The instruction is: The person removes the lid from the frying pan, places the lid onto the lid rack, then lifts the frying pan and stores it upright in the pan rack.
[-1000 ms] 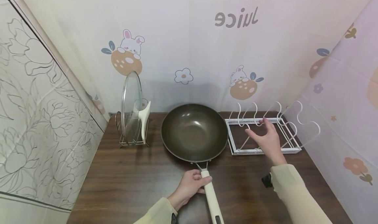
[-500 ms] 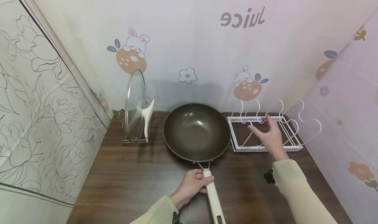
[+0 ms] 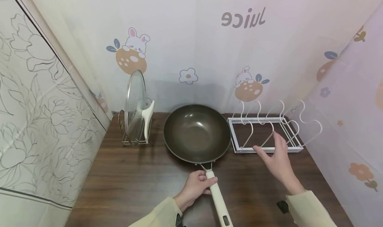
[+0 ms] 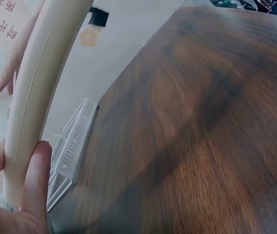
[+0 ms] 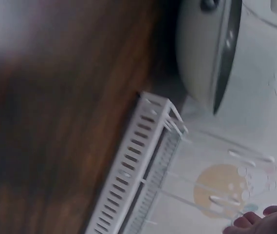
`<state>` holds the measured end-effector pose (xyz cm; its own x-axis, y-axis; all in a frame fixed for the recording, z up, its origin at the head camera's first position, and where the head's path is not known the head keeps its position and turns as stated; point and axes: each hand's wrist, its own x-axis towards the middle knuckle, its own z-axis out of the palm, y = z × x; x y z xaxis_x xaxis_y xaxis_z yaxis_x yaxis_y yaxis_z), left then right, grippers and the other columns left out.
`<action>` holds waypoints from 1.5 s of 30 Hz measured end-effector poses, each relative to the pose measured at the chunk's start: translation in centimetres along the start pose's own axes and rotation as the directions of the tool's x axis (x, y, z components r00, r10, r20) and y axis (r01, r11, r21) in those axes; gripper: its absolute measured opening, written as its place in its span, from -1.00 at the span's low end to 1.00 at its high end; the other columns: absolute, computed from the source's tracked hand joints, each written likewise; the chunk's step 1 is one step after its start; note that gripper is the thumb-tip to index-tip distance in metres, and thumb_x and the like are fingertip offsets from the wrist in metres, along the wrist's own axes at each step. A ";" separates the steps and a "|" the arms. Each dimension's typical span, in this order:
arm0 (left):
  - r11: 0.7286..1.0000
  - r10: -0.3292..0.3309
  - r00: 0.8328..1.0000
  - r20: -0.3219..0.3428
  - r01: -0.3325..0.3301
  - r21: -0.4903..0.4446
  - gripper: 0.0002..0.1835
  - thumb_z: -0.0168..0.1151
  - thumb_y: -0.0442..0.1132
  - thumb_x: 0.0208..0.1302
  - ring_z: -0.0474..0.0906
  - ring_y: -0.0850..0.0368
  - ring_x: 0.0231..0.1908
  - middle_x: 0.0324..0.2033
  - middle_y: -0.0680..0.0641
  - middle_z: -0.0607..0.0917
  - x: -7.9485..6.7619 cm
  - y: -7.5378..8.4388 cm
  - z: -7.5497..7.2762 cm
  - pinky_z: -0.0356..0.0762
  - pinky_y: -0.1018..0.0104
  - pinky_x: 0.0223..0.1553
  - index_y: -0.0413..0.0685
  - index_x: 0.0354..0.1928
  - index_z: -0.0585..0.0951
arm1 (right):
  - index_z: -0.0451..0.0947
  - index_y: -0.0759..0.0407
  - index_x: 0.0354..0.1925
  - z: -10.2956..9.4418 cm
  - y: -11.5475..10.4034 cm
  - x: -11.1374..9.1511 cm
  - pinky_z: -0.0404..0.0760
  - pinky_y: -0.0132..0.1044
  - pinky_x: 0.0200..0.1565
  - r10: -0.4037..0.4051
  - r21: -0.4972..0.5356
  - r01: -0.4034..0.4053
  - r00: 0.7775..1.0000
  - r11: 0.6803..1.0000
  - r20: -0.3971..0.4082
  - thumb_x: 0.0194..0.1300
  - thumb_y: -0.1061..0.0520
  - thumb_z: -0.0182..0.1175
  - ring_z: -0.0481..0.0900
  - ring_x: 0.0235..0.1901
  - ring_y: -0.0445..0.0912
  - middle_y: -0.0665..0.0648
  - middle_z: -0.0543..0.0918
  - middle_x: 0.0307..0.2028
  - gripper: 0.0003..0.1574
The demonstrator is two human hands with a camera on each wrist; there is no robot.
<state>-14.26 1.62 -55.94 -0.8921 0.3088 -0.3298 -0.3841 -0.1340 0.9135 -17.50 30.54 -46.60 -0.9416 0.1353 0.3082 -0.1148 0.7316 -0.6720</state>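
Observation:
A dark wok (image 3: 195, 137) with a cream handle (image 3: 219, 198) sits at the middle of the table, its handle pointing towards me. My left hand (image 3: 192, 188) pinches that handle near the wok, thumb on top; the left wrist view shows thumb and fingers on either side of the handle (image 4: 36, 92). To the right of the wok lies a white rack (image 3: 251, 150) with several curved wire dividers. My right hand (image 3: 282, 164), thumb and fingers spread, is by the rack's front rail and holds nothing. Whether a fingertip touches a divider (image 3: 270, 130), I cannot tell.
At the left, a wire stand (image 3: 127, 143) holds a glass lid (image 3: 135, 104) upright, with a cream handle-like part (image 3: 147, 120) on its right. A printed curtain (image 3: 191, 37) hangs close behind the brown wooden table (image 3: 134, 183).
My right hand has drawn back towards me from the middle of the rack to its front rail. My left hand keeps its hold on the handle, and the wok stays in place.

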 end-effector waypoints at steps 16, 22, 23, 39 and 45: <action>0.997 0.009 0.998 -0.055 -0.014 -0.082 -0.66 0.48 -0.24 0.26 0.74 0.21 -0.39 -0.33 -0.07 0.82 1.2 -0.4 3.5 0.80 0.35 -0.36 -0.25 -0.11 0.53 | 0.33 0.39 0.42 0.6 -1.8 -8.0 0.60 0.15 0.27 0.097 0.015 -0.114 0.900 0.993 0.424 0.45 -0.08 0.29 0.55 0.29 0.31 0.40 0.57 0.30 -0.18; 0.996 0.020 0.998 -0.057 -0.025 -0.084 -0.63 0.49 -0.22 0.26 0.75 0.20 -0.35 -0.29 -0.09 0.83 1.5 -0.5 4.1 0.81 0.34 -0.30 -0.27 -0.07 0.53 | 0.50 0.43 0.27 1.3 -2.3 -9.1 0.70 -0.42 -0.06 0.030 0.130 -0.147 0.765 0.981 0.644 0.49 -0.04 0.23 0.74 -0.03 -0.19 0.30 0.75 0.08 -0.36; 0.996 0.022 0.998 -0.056 -0.027 -0.085 -0.62 0.48 -0.22 0.26 0.75 0.20 -0.35 -0.28 -0.10 0.83 1.5 -0.5 4.2 0.81 0.33 -0.29 -0.27 -0.06 0.53 | 0.51 0.46 0.25 1.4 -2.3 -9.3 0.69 -0.44 -0.11 0.015 0.156 -0.159 0.745 0.975 0.667 0.50 -0.02 0.22 0.73 -0.08 -0.26 0.28 0.77 0.03 -0.38; 0.994 0.094 0.991 -0.096 -0.098 -0.040 -0.65 0.52 -0.24 0.20 0.72 0.25 -0.41 -0.35 -0.10 0.82 1.3 -0.7 5.2 0.77 0.41 -0.34 -0.25 -0.09 0.58 | 0.48 0.55 0.12 4.0 -2.8 -11.6 0.66 -0.42 -0.38 0.090 0.288 -0.321 0.794 0.902 0.602 0.47 0.11 0.25 0.61 -0.40 -0.36 0.16 0.74 -0.24 -0.49; 0.989 0.140 0.987 -0.075 -0.143 -0.043 -0.66 0.52 -0.27 0.18 0.72 0.27 -0.37 -0.31 -0.11 0.83 0.9 -0.4 5.3 0.81 0.32 -0.29 -0.23 -0.09 0.58 | 0.50 0.51 0.13 3.9 -3.1 -12.2 0.65 -0.43 -0.36 0.084 0.280 -0.274 0.836 0.920 0.542 0.44 0.14 0.27 0.58 -0.37 -0.38 0.09 0.70 -0.25 -0.51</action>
<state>-13.63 6.92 -55.30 -0.9524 0.2154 -0.2159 -0.2623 -0.2176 0.9401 -6.85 24.01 -50.85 -0.9685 -0.1876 -0.1636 0.0637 0.4485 -0.8915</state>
